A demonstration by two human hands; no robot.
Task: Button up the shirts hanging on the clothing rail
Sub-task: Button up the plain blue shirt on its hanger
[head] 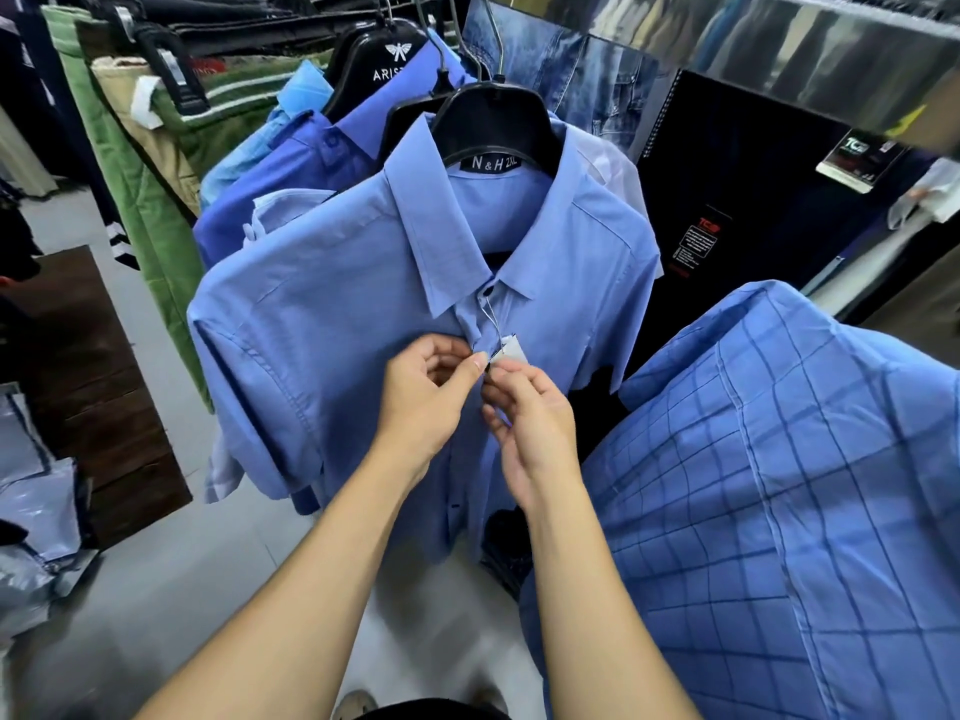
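Observation:
A plain light-blue short-sleeved shirt (332,324) hangs in front of me on a black hanger (493,127) labelled N&H 2XL. Its collar button (487,292) is fastened. A white price tag (508,348) dangles on a string just below the collar. My left hand (423,394) pinches the left edge of the placket at the second button. My right hand (524,413) pinches the right edge of the placket at the same spot, fingertips nearly touching the left hand's. Lower down the shirt front hangs apart, with a dark button (455,506) showing.
A blue checked shirt (779,511) hangs close on the right. Darker blue shirts (291,179) on black hangers hang behind, with green and tan garments (145,163) to the left. A shiny metal rail (779,49) crosses the top right. Grey plastic bags (31,511) lie on the floor.

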